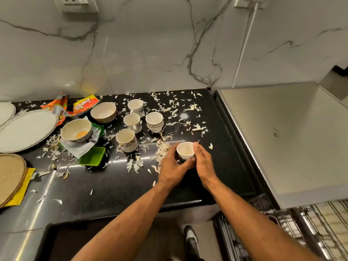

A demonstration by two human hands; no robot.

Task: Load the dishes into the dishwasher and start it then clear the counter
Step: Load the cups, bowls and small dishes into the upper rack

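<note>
The cup sits upright on the black surface near its right end, clamped between my left grip and right grip, with mugs, bowls and peelings just left.

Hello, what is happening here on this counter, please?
A person stands at a black counter littered with peel scraps. Both the left hand and the right hand hold one small white cup. Four more cups, two bowls and plates wait on the counter. A wire rack shows at lower right.
</note>
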